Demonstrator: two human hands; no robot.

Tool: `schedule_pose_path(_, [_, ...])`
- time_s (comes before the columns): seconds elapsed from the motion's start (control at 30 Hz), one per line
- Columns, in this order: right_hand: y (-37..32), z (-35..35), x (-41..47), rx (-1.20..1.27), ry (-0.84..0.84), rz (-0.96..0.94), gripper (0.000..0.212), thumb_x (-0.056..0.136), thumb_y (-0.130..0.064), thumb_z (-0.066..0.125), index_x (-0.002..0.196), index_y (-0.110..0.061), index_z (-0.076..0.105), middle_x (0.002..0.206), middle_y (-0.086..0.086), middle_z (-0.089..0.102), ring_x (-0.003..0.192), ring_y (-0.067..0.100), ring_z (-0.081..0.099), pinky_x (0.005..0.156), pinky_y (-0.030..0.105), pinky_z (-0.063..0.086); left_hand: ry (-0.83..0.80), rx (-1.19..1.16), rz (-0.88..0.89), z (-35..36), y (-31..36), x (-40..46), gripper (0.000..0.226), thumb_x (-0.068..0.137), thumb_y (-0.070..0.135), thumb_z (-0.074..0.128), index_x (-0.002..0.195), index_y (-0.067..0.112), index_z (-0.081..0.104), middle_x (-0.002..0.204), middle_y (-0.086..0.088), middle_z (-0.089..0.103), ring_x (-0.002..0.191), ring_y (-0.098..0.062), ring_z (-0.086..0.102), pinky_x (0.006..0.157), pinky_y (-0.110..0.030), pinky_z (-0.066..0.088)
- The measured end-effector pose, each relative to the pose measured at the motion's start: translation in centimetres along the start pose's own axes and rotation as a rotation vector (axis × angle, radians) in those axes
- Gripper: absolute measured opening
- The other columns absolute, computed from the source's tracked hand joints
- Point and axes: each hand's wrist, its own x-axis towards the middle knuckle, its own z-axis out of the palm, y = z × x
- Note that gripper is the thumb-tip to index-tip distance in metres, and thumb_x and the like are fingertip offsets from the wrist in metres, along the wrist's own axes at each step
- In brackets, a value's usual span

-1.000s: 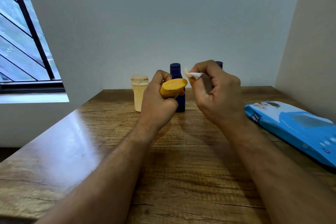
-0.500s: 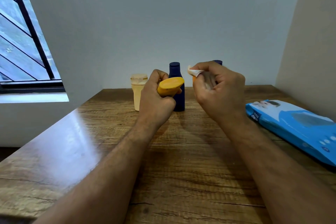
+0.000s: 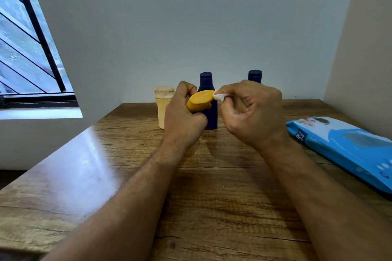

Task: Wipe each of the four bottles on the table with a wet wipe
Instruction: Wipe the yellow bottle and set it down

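Note:
My left hand (image 3: pixel 183 119) grips an orange bottle (image 3: pixel 199 100), tilted so its flat oval end faces me, raised above the table. My right hand (image 3: pixel 252 112) pinches a bunched white wet wipe (image 3: pixel 220 96) whose tip touches the right edge of the orange bottle. Behind my hands stand a cream bottle (image 3: pixel 163 108) at the left, a dark blue bottle (image 3: pixel 206 85) in the middle, partly hidden, and a second dark blue bottle (image 3: pixel 255 75) with only its cap showing above my right hand.
A blue pack of wet wipes (image 3: pixel 347 148) lies on the wooden table (image 3: pixel 89 176) at the right, near a beige side wall. A window with black bars is at the left. The back wall stands just behind the bottles.
My right hand has brought the wipe down from above the bottle to touch its right edge. My left hand has turned the orange bottle a little.

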Motion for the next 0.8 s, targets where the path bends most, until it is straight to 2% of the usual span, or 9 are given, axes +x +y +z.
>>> schedule_pose_path(0.1, [-0.09, 0.07, 0.09, -0.017, -0.003, 0.017, 0.018, 0.083, -0.010, 0.064, 0.095, -0.011, 0.076, 0.082, 0.000, 0.072, 0.070, 0.008, 0.062, 0.063, 0.017, 0.051, 0.008, 0.025, 0.010, -0.03, 0.01, 0.00, 0.038, 0.062, -0.001, 0.058, 0.088, 0.022, 0.044, 0.071, 0.013, 0.049, 0.062, -0.006, 0.047, 0.049, -0.016, 0.034])
schedule_pose_path(0.2, [-0.37, 0.38, -0.23, -0.013, -0.067, -0.011, 0.018, 0.084, -0.012, 0.065, 0.098, -0.011, 0.076, 0.082, 0.000, 0.070, 0.071, 0.006, 0.059, 0.066, 0.012, 0.049, -0.030, 0.045, 0.017, -0.07, 0.06, -0.17, 0.037, 0.061, 0.007, 0.060, 0.084, 0.031, 0.042, 0.068, 0.020, 0.053, 0.060, -0.007, 0.048, 0.052, -0.026, 0.036])
schedule_pose_path(0.37, [-0.20, 0.39, -0.11, -0.003, -0.045, 0.015, 0.017, 0.083, -0.011, 0.066, 0.096, -0.010, 0.077, 0.081, 0.000, 0.070, 0.070, 0.004, 0.058, 0.065, 0.006, 0.044, -0.005, 0.060, 0.051, -0.10, 0.10, -0.15, 0.037, 0.061, 0.007, 0.059, 0.089, 0.026, 0.044, 0.072, 0.027, 0.055, 0.063, -0.006, 0.051, 0.053, -0.026, 0.037])
schedule_pose_path(0.53, [-0.12, 0.15, -0.16, -0.003, -0.075, -0.014, 0.017, 0.082, -0.012, 0.065, 0.095, -0.010, 0.076, 0.080, 0.000, 0.070, 0.069, 0.008, 0.060, 0.063, 0.012, 0.049, 0.011, 0.034, 0.043, 0.09, 0.04, -0.18, 0.036, 0.063, 0.007, 0.062, 0.088, 0.024, 0.044, 0.069, 0.016, 0.051, 0.061, -0.007, 0.048, 0.053, -0.028, 0.037])
schedule_pose_path(0.67, [-0.24, 0.44, -0.15, -0.011, -0.068, 0.015, 0.019, 0.085, -0.014, 0.065, 0.100, -0.012, 0.076, 0.084, -0.001, 0.070, 0.073, 0.005, 0.059, 0.067, 0.008, 0.046, -0.022, 0.052, 0.033, 0.05, 0.12, -0.23, 0.035, 0.061, 0.009, 0.059, 0.087, 0.027, 0.043, 0.069, 0.021, 0.054, 0.061, -0.006, 0.051, 0.051, -0.025, 0.038])
schedule_pose_path(0.8, [-0.29, 0.42, -0.17, 0.000, -0.054, 0.019, 0.018, 0.085, -0.014, 0.064, 0.098, -0.011, 0.076, 0.081, -0.001, 0.070, 0.070, 0.006, 0.059, 0.065, 0.011, 0.048, -0.009, 0.033, 0.012, 0.04, 0.19, -0.21, 0.036, 0.061, 0.007, 0.058, 0.086, 0.028, 0.043, 0.068, 0.016, 0.052, 0.060, -0.006, 0.048, 0.050, -0.029, 0.039])
